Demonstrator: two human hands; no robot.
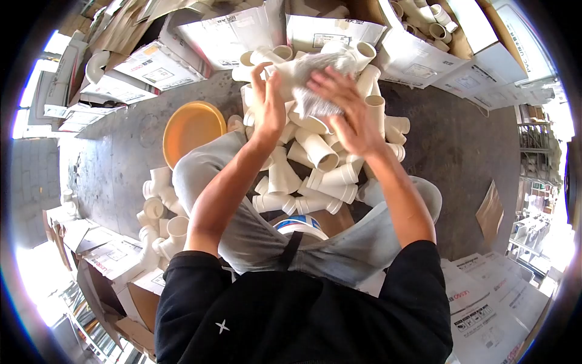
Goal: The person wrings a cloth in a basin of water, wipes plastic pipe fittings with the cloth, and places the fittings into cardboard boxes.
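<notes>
A large heap of cream-white plastic pipe fittings point(321, 148) lies on the floor in front of my crossed legs. Above its far side, my left hand point(268, 106) curls its thumb and fingers at the near end of a white pipe fitting point(288, 82). My right hand point(347, 112) lies over a crumpled grey-white rag point(330, 64), pressing it against that fitting. The right fingers are a little blurred by motion. The rag and hand hide much of the fitting's far part.
An orange basin point(194, 130) stands left of the heap. Open cartons point(230, 36) line the far side, one holding more fittings point(430, 27). A smaller pile of fittings point(163, 209) lies by my left knee. Flattened cartons point(497, 303) lie at right, and a cardboard piece point(489, 211) farther right.
</notes>
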